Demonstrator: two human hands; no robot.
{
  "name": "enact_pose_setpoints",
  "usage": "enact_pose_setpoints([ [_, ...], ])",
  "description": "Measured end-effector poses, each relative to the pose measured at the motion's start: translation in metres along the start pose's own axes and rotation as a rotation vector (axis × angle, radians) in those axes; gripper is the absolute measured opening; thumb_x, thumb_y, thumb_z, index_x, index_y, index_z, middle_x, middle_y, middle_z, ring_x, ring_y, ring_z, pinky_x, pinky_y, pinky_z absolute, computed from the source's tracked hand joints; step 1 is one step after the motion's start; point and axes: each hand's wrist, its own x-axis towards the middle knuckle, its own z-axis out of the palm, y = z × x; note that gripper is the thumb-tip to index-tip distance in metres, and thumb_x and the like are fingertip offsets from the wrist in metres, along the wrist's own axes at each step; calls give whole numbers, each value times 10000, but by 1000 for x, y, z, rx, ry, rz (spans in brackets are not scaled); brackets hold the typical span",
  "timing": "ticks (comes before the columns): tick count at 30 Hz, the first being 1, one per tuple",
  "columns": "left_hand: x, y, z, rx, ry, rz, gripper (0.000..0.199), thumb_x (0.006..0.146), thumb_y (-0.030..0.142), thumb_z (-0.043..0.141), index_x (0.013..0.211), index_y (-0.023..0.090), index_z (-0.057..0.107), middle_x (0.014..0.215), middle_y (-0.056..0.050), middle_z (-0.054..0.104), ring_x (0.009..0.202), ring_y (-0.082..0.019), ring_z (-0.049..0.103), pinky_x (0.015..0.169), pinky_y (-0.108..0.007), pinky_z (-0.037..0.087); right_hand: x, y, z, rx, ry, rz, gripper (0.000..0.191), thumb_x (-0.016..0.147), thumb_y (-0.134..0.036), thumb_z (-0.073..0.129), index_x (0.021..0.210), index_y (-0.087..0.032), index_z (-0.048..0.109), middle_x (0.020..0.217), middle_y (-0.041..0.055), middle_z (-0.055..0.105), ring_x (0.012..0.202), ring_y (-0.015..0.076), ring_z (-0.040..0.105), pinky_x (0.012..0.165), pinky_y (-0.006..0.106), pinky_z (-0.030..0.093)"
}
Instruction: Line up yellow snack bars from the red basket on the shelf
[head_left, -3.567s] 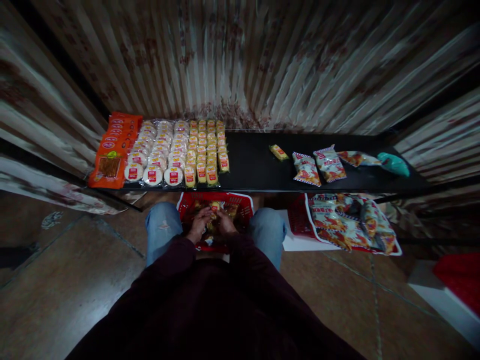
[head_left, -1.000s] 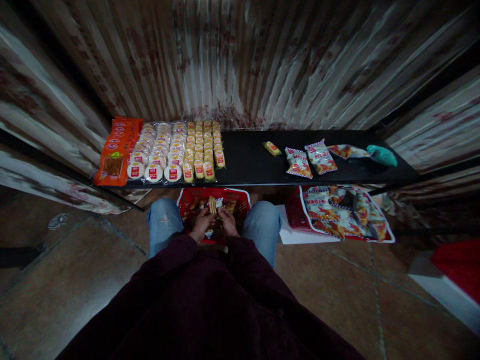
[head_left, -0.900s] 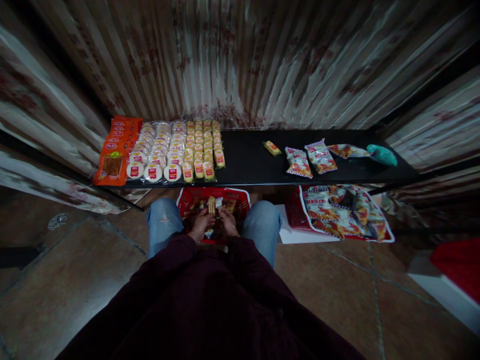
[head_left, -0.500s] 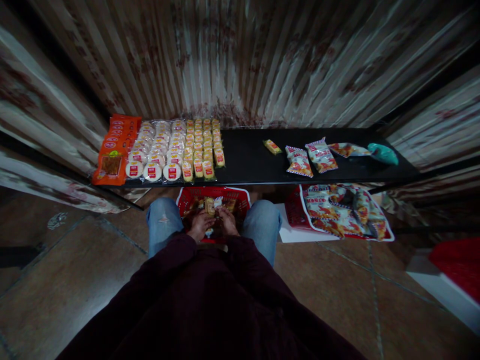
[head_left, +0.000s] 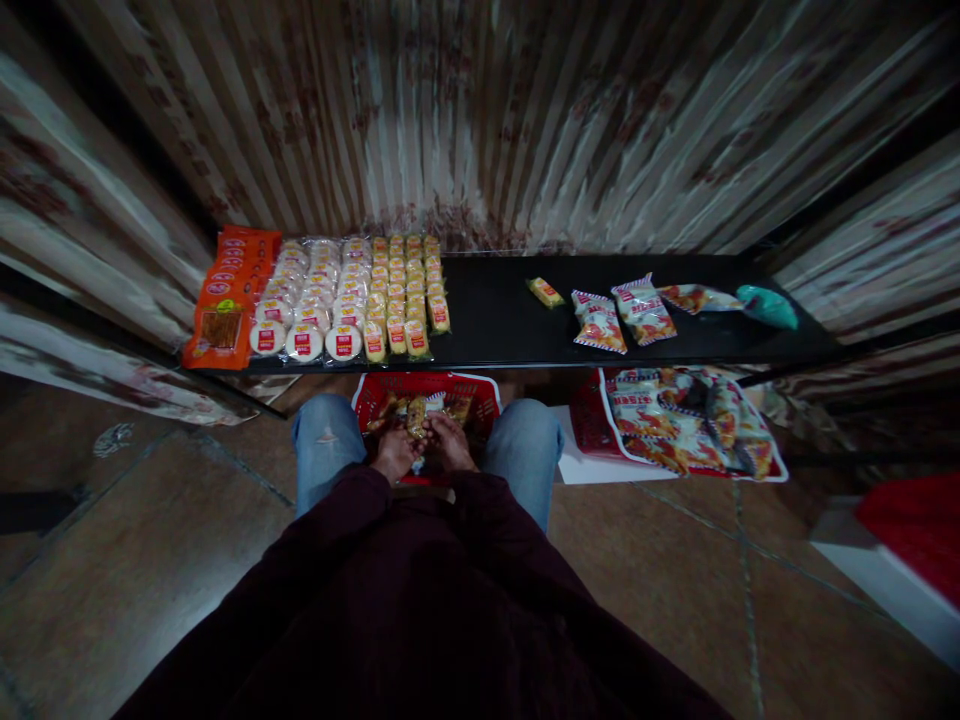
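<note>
Between my knees stands a red basket (head_left: 489, 392) with a white rim, holding several wrapped snacks. Over it, both hands are closed on one small wrapped snack cake (head_left: 416, 415), yellow-brown in clear film. My left hand (head_left: 397, 450) grips its left and lower side. My right hand (head_left: 448, 440) pinches it from the right; some fingertips are hidden. Just above, on the black shelf (head_left: 487, 310), similar yellow wrapped cakes (head_left: 397, 300) stand in neat rows. One loose yellow cake (head_left: 545, 292) lies apart from them, to the right.
Round white wrapped cakes (head_left: 304, 340) and orange packets (head_left: 225, 300) fill the shelf's left end. Chip bags (head_left: 643, 308) and a teal packet (head_left: 766, 307) lie on the right. A second red basket (head_left: 589, 420) of bags stands below. A patterned curtain (head_left: 465, 120) hangs behind.
The cake in my hands has turned and dipped slightly, and my right hand has shifted a little to the left toward it. The shelf goods have not moved.
</note>
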Motion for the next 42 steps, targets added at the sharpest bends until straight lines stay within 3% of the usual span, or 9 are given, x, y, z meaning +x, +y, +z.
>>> enact_pose_setpoints([
  [7,3,0,-1,-4,-4,-9,187,767,52,430,865,153,554,687,-56,622,583,-135,604,545,-235,466,-1,0,0,-103,-11,-41,415,591,-499,754,880,-204,717,783,10,704,671,141,595,631,263,468],
  [15,5,-3,-6,34,71,29,216,766,90,509,951,199,535,679,8,593,570,-111,590,613,-237,489,1,9,1,-282,-12,-196,330,641,-451,736,901,-248,728,855,4,704,813,187,626,774,318,497],
  [18,6,-5,-4,55,155,62,234,781,112,519,996,203,530,672,25,565,537,-91,554,610,-228,489,0,10,2,-383,18,-259,297,650,-434,729,883,-251,734,891,11,709,842,190,616,834,327,491],
  [21,4,-8,0,118,150,128,277,783,112,515,1046,197,542,713,16,584,549,-81,548,602,-210,477,0,11,0,-435,44,-299,264,657,-424,719,860,-255,727,912,11,712,873,191,616,889,333,472],
  [24,2,-10,2,204,87,214,297,777,123,516,1060,197,567,793,-4,628,595,-83,562,600,-204,462,2,13,-2,-423,72,-280,285,653,-438,711,865,-247,713,894,12,712,857,193,628,864,331,480],
  [30,-4,-16,6,345,90,385,326,761,154,563,1080,221,545,897,-10,645,689,-98,586,626,-204,444,6,15,-6,-453,58,-236,284,692,-467,673,864,-244,708,901,2,717,876,191,637,899,333,465],
  [36,-2,-22,13,481,41,588,312,725,148,667,1008,219,559,1003,-47,644,944,-166,608,852,-283,468,9,14,-6,-392,105,-182,346,657,-499,696,863,-223,728,910,22,725,928,207,630,935,347,446],
  [42,-2,-22,17,601,-6,710,275,731,56,605,956,212,589,1095,-62,630,1071,-171,574,1026,-345,389,7,11,-5,-294,65,-183,403,669,-522,692,941,-225,722,973,35,726,979,227,628,932,360,460],
])
